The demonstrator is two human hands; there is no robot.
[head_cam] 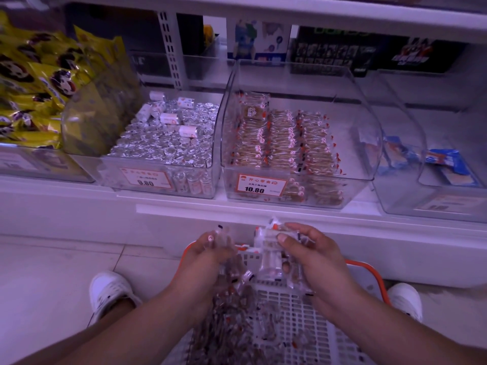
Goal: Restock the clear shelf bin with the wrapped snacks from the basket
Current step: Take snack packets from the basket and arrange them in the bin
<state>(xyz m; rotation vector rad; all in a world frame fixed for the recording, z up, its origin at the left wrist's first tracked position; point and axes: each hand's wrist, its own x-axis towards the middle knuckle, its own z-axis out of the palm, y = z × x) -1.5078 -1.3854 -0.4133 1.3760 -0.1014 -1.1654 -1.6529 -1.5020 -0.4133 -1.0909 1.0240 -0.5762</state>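
Both hands work low over the basket (366, 267), a white slotted tray with an orange rim that sits on the floor between two white shoes (110, 291). Left hand (210, 248): fingers curled around a loose clump of wrapped snacks (287, 143), knuckles up, the bundle trailing down toward the heap below. Right hand (311, 246): thumb and fingers clamped on a second, tidier stack of the same clear-wrapped pieces, held at the far edge of the basket. Judgement: the two handfuls are gathered and squared here so they can go up together and drop in as rows. The target, the clear shelf bin (363, 138) with the 10.80 price label (261, 184), stands directly beyond the hands on the shelf; it already holds three neat rows of snacks, with one larger packet lying flat at the far left, and bare floor remains along its right side, which is likely where the next load fits. Individual pieces are too many and too small to count, in bin or basket. Counted: two hands, two handfuls, one basket, four clear bins across the shelf. Left neighbour holds foil-wrapped rolls (163, 143); farther left, yellow panda bags (29, 83); right bin holds a few blue packets (445, 159).
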